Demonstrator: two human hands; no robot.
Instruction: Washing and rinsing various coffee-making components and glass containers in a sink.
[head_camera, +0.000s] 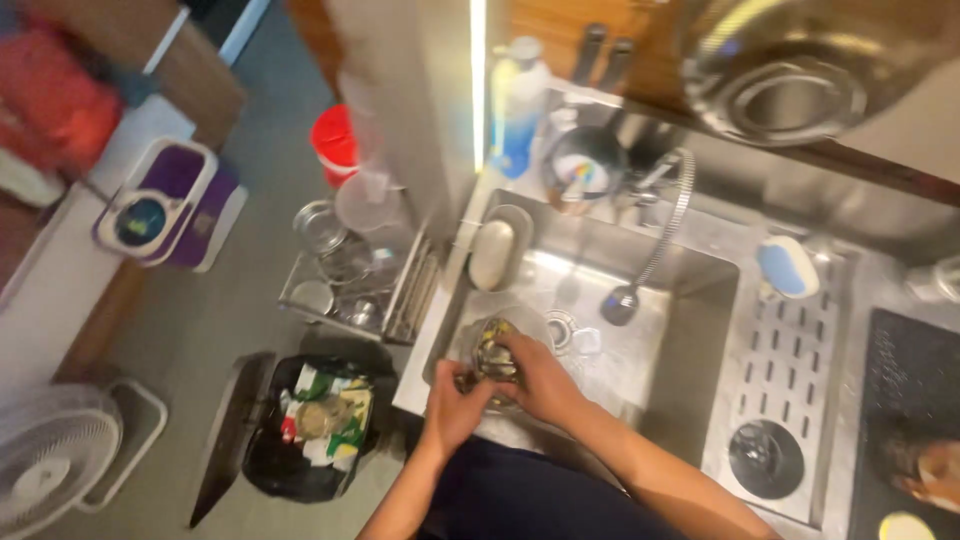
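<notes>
Both hands, left hand and right hand, grip a glass jar at the sink's near-left edge.

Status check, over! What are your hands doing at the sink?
Left hand and right hand both gripping a clear glass jar. Jar held over the steel sink. Pull-out faucet head hanging apart, nothing blocking.

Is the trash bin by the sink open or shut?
Open. The trash bin shows wrappers and scraps inside its black liner, and its lid is swung out to the left.
</notes>
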